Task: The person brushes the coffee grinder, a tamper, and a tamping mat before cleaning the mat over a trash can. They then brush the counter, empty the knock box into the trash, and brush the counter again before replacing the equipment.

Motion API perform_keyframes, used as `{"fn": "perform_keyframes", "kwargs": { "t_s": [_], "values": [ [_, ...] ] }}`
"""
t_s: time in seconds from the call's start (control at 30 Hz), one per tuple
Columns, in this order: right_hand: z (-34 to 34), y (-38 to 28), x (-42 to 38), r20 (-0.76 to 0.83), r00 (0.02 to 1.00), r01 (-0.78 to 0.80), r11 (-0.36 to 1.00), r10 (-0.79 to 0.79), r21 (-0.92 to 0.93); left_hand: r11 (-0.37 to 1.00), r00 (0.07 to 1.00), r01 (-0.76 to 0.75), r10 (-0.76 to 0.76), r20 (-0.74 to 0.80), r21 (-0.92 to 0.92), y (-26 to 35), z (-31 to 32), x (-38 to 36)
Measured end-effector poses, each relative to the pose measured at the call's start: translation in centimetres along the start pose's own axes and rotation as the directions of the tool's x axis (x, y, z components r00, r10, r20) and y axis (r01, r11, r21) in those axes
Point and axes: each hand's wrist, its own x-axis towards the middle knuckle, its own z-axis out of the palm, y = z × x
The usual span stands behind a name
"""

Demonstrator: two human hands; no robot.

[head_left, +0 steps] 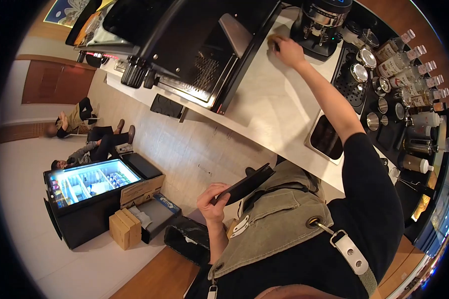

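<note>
My right hand [287, 51] reaches out over the white countertop [264, 94], fingers closed on a small brownish thing [273, 42] whose kind I cannot tell. A black coffee grinder [318, 30] stands right beside that hand. Nearer my body, my left hand [213, 202] is closed around the lower end of a thin flat black slab [247, 184], seen nearly edge-on. It is held in front of the olive apron [274, 214], away from the counter.
A large black espresso machine [184, 45] stands left of the counter. Metal cups and pitchers [359, 73] and labelled bottles [401, 65] line the right side. A dark inset panel [327, 137] lies near the counter edge. Beyond are a lit display fridge [92, 184], boxes [124, 228] and two seated people.
</note>
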Motion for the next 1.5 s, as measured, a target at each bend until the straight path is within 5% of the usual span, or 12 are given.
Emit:
{"fn": "perform_keyframes", "kwargs": {
  "t_s": [0.2,0.47,0.53,0.63,0.73,0.87,0.97,1.17,1.27,1.33,1.4,1.5],
  "values": [
    [2.8,-6.4,-2.0,0.021,0.995,-0.095,0.992,0.098,-0.083,0.996,0.995,0.031,-0.022,-0.102,0.083,-0.3,-2.6,-2.0],
    [-6.4,-17.7,-20.0,0.395,0.759,0.373,0.843,-0.517,0.387,0.992,0.992,0.065,-0.052,-0.116,0.106,-2.9,-5.9,-1.4],
    [-11.1,-17.5,-17.8,0.583,0.703,0.116,0.874,-0.408,0.471,0.992,0.993,0.064,-0.053,-0.105,0.109,-3.6,-6.8,-1.4],
    [-12.7,-12.6,-12.3,0.236,0.964,0.003,0.887,-0.127,0.463,0.988,0.994,0.066,-0.052,-0.099,0.14,-3.8,-7.9,-1.3],
    [-12.8,-9.1,-4.7,0.019,0.923,-0.23,0.51,0.385,0.829,0.98,0.989,0.08,-0.056,-0.135,0.182,-3.6,-8.8,-2.1],
    [-8.3,-7.5,4.7,0.165,0.699,-0.208,-0.023,0.696,0.978,0.955,0.972,0.126,-0.064,-0.227,0.268,-3.1,-9.8,-3.6],
    [-1.0,-1.2,12.3,-0.081,0.57,-0.311,0.305,0.818,0.9,0.921,0.94,0.179,-0.056,-0.336,0.345,-2.7,-9.4,-5.4],
    [-0.7,-2.1,12.3,-0.204,0.536,-0.46,0.485,0.82,0.743,0.918,0.857,0.316,-0.168,-0.488,0.24,-3.6,-8.6,-8.5],
    [-1.4,-3.2,7.0,-0.153,0.565,-0.48,0.474,0.811,0.738,0.898,0.883,0.339,-0.201,-0.425,0.28,-4.1,-8.3,-7.5],
    [0.6,-3.1,1.0,0.013,0.785,-0.38,0.465,0.62,0.799,0.888,0.92,0.311,-0.192,-0.342,0.34,-3.9,-7.6,-5.4],
    [-2.6,-7.2,-6.5,0.651,0.749,-0.591,0.564,0.118,0.577,0.896,0.953,0.247,-0.156,-0.261,0.37,-4.1,-7.1,-3.1],
    [-6.3,-9.0,-11.0,0.455,0.858,-0.507,0.53,0.239,0.679,0.913,0.966,0.196,-0.118,-0.228,0.358,-3.9,-6.9,-0.9]
  ]
}}
